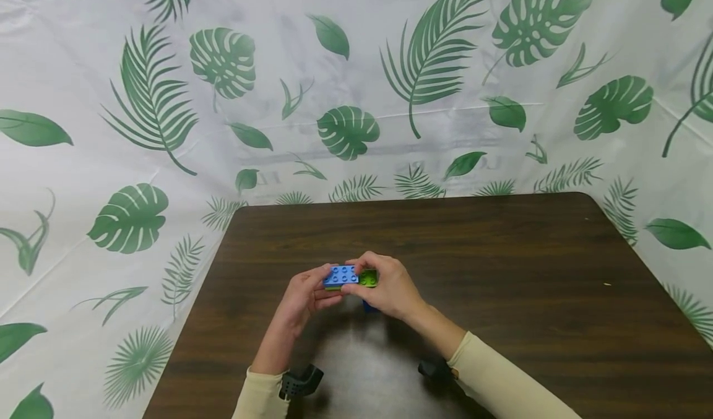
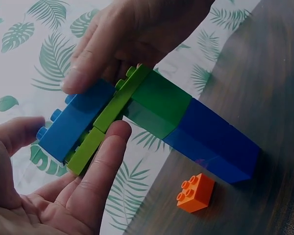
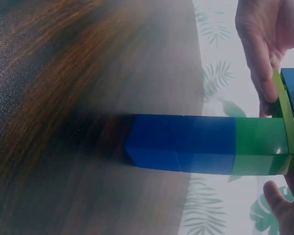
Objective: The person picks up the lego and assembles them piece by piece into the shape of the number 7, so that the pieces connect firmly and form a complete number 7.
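Left hand (image 1: pixel 303 294) pinches the light-blue brick (image 1: pixel 341 275) and the lime piece (image 2: pixel 85 152) beneath; right hand (image 1: pixel 392 288) grips the brick's other end, up by the green block (image 2: pixel 159 105). Best play: support that overhang, press evenly, keep the dark-blue base (image 2: pixel 213 142) steady!

Dark wood-grain table (image 1: pixel 529 270), pale glare (image 1: pixel 362 363) on top; creased white leaf-print sheeting (image 1: pixel 356 78) behind

Dark woodgrain table (image 1: pixel 501 252). Looks like the tower (image 2: pixel 213 139) stands on it, plus an orange brick (image 2: pixel 196 194) and some pale speck (image 1: pixel 607 284).
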The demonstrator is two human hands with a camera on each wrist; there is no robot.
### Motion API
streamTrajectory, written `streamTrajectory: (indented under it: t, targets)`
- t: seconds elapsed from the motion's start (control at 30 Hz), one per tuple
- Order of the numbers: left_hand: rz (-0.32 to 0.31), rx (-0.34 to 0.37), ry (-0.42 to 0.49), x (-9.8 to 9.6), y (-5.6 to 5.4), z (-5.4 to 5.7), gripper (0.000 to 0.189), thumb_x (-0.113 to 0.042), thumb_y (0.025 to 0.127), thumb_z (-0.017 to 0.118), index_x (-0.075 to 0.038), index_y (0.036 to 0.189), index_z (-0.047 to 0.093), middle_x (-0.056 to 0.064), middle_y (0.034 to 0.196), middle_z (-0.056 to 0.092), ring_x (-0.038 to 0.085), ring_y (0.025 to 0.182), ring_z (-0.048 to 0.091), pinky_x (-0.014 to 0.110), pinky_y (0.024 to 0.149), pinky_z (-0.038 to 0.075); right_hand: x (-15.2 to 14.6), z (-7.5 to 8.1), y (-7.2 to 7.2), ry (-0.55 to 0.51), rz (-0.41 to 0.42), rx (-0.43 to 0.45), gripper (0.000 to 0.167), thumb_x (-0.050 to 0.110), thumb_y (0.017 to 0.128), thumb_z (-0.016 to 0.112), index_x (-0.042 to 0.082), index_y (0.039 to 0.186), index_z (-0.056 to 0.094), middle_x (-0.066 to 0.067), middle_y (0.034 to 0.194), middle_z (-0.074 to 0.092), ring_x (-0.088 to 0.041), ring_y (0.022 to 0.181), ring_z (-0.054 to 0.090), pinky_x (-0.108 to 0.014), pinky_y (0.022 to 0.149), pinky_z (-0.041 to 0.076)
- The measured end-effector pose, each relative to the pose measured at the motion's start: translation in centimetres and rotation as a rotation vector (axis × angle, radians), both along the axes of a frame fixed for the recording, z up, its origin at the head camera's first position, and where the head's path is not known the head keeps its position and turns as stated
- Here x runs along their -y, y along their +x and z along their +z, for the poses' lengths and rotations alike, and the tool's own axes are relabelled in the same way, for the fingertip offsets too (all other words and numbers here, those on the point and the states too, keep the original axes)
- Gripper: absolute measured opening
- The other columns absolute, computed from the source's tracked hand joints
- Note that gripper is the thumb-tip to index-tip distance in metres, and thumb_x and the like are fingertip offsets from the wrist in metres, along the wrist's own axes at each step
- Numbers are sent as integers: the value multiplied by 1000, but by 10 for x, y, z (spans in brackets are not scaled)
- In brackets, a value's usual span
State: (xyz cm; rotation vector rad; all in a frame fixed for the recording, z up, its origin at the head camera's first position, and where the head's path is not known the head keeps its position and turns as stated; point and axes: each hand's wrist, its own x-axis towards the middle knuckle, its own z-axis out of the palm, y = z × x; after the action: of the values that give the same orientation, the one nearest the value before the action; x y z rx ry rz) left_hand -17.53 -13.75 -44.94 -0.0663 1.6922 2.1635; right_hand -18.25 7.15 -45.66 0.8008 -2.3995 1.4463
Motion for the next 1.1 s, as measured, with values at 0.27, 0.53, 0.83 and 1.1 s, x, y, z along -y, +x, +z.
streamTrajectory:
  t: [0.27, 0.53, 0.83, 1.1]
  targets:
    - [16, -28, -27, -1, 3, 2, 55, -35, 97, 63, 10, 127, 55, 17, 101, 71, 27, 87, 72, 34, 75, 56, 3, 3, 0, -52, -84, 139, 22, 41, 92, 68, 21, 87, 59, 10, 85, 68, -10, 70, 58, -30, 62, 48]
    - [18, -20, -17, -1, 2, 0, 56, -36, 97, 63, 10, 126, 55, 17, 100, 71, 27, 87, 72, 34, 76, 56, 2, 5, -5, 13, -92, 357, 28, 45, 93, 64, 19, 86, 59, 3, 80, 57, -17, 73, 53, -31, 63, 41]
    - [9, -50, -4, -1, 3, 0, 53, -34, 99, 60, 11, 126, 55, 17, 101, 71, 28, 89, 72, 36, 78, 55, 4, 5, -7, -88, -42, 426, 24, 35, 95, 64, 11, 95, 58, -1, 92, 62, -20, 86, 55, -32, 72, 41]
    - [25, -41, -15, -2, 4, -2, 52, -34, 99, 60, 10, 126, 55, 16, 102, 70, 28, 90, 72, 34, 78, 56, 4, 2, -8, -103, 60, 481, 31, 32, 101, 56, 7, 118, 64, -6, 109, 65, -22, 94, 56, -33, 81, 47]
